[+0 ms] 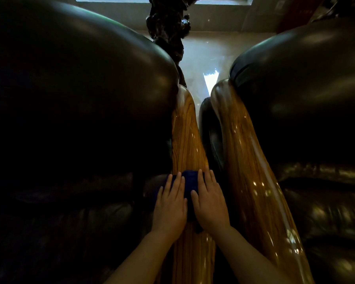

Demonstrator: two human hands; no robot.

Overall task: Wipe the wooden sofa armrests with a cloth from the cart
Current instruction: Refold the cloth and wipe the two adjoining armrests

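Two glossy wooden armrests run away from me side by side, the left armrest (186,138) and the right armrest (246,160). A dark blue cloth (190,182) lies across the left armrest. My left hand (170,203) presses flat on the cloth's left part, fingers spread. My right hand (210,199) presses flat on its right part. Most of the cloth is hidden under both palms.
Dark leather sofa backs bulge on both sides, the left sofa back (80,89) and the right sofa back (299,89). A narrow gap separates the armrests. Beyond lie a shiny tiled floor (203,58) and a dark carved wooden sculpture (168,27) below a window.
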